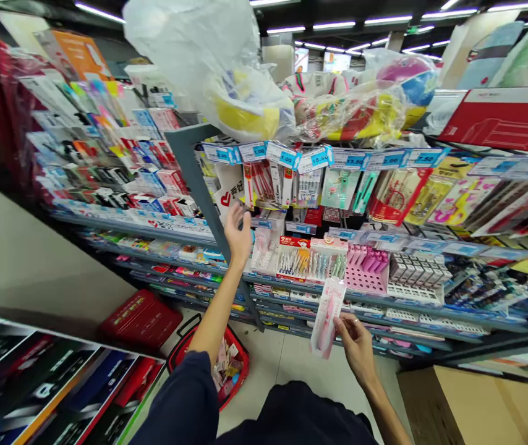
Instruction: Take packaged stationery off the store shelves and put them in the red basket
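Note:
My right hand (355, 346) is low in front of the shelves, pinching a pink and white stationery packet (327, 316) by its lower edge. My left hand (237, 235) is raised to the hanging packets of pens (264, 182) on the upper rail, fingers spread and holding nothing. A red shopping basket (238, 364) with several small packets hangs under my left arm near the floor.
Grey shelving (190, 161) runs left and right, full of pens, erasers and boxed stationery with blue price tags (287, 154). Bagged toys (245, 105) lie on top. A stack of red baskets (141, 318) sits on the floor left. A cardboard box (477, 405) stands bottom right.

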Motion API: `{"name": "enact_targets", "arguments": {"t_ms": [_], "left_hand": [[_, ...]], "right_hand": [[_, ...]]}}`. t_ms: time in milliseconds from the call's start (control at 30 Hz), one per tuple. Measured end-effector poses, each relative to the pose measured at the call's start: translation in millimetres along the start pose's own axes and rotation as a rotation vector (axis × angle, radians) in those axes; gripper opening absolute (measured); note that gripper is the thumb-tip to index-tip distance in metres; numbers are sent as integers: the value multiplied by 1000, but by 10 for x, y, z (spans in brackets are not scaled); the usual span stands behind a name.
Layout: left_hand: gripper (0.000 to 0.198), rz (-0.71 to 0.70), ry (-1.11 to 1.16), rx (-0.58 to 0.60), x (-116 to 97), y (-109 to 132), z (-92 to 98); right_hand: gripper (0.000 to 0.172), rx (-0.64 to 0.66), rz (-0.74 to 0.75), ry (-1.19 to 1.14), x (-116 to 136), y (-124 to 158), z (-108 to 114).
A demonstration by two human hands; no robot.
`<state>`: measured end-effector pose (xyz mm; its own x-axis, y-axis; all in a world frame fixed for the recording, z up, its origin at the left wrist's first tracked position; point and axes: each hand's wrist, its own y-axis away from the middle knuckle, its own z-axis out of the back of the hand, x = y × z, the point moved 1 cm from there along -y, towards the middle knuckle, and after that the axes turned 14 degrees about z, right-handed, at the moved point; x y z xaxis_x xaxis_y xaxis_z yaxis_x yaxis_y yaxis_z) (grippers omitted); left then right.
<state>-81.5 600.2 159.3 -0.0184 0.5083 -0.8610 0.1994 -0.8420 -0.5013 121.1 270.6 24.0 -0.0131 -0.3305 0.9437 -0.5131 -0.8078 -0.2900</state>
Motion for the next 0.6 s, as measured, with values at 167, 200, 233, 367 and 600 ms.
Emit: {"name": "enact_targets", "arguments": {"t_ms": [167,200,233,367,600], "left_hand": [[65,-77,-88,6,-128,-325,66],[68,-90,-84,29,-193,-443,13],[71,-98,-81,49,-260,-556,-54],[79,-173,-100,103,-467,-875,-376],[68,-127,-306,21,-468,-986,-573]], "right_hand": [[32,7,-30,-42,-15,2,-58],[31,11,-36,-43,-22,9,-75],[31,15,-40,-42,-29,19,-90],[31,-4,-40,-39,-51,82,-112],[28,-61,4,-23,13,72,48]]}}
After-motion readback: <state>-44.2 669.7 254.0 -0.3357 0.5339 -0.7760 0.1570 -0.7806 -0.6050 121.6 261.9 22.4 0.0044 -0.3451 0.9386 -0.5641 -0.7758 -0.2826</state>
